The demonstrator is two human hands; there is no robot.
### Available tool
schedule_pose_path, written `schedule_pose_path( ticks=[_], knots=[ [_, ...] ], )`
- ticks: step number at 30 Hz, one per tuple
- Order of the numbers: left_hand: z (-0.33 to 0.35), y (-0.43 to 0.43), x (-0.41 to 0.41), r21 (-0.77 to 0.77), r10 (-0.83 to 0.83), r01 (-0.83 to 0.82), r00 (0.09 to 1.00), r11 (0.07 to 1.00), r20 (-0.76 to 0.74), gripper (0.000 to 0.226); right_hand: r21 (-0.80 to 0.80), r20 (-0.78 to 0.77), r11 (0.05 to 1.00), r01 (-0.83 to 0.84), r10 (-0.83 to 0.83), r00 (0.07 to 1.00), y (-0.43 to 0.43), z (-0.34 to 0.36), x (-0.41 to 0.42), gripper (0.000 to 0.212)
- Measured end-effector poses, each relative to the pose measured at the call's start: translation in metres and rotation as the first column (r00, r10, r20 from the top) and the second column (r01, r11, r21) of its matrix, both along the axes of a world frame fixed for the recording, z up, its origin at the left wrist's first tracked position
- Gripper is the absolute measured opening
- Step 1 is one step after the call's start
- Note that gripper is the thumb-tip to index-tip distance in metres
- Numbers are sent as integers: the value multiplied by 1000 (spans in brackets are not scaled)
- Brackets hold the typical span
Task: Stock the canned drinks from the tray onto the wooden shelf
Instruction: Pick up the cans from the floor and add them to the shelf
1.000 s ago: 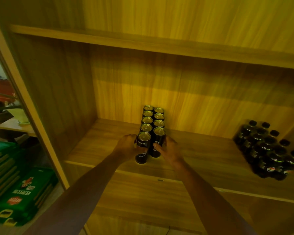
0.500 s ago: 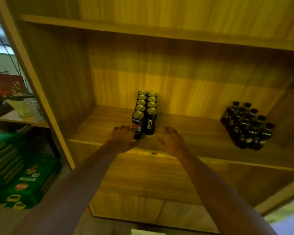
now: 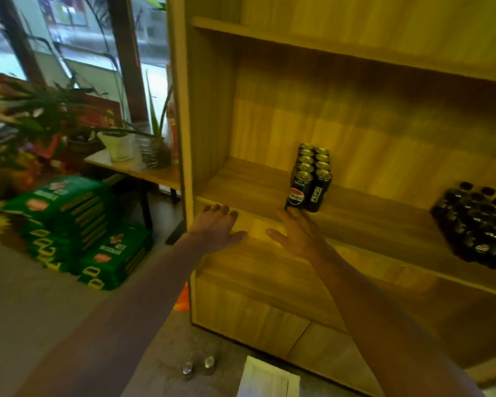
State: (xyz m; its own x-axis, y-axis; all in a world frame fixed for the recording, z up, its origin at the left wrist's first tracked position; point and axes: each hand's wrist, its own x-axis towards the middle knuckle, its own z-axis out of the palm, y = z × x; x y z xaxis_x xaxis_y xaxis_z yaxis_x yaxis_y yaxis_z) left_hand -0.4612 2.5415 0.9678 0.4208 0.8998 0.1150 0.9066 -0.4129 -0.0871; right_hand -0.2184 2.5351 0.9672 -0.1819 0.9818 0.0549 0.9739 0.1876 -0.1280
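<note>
Several black drink cans (image 3: 309,179) stand in two tight rows on the wooden shelf (image 3: 255,187), running from its front edge toward the back panel. My left hand (image 3: 215,227) hovers open in front of the shelf's front edge, left of the cans, holding nothing. My right hand (image 3: 295,233) is open too, fingers spread, its fingertips just below the front cans and apart from them. Low at the bottom edge, the top of a white tray (image 3: 267,379) shows on the floor, and two cans (image 3: 198,366) stand beside it.
A shrink-wrapped pack of dark bottles (image 3: 476,227) sits at the shelf's right end. Left of the cabinet are stacked green cartons (image 3: 78,227) on the floor and a small table with potted plants (image 3: 121,144) before a window. Cabinet doors lie below the shelf.
Both hands let go of the front cans and drew back from the shelf toward me. My view swung left and down, bringing the floor, cartons and window into sight.
</note>
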Motion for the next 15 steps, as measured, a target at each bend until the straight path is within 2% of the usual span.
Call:
schedule_pose_path(
  ticks=[3,7,10,15],
  knots=[
    [-8,-25,-69,-40,137,-138,990,990,-19,63,-25,49,992,-128,129,990,-3,-6,-72,69],
    [-12,-64,-141,-71,369,-370,929,926,-29,61,-42,26,949,-312,313,949,-11,-13,-163,67],
    [-15,-91,-181,-51,467,-469,883,882,-46,64,-32,3,903,-428,429,903,-12,-17,-212,66],
    [-31,-113,-208,-79,580,-579,815,812,-10,63,-38,-1,854,-519,519,855,-7,-34,-252,68]
  ],
)
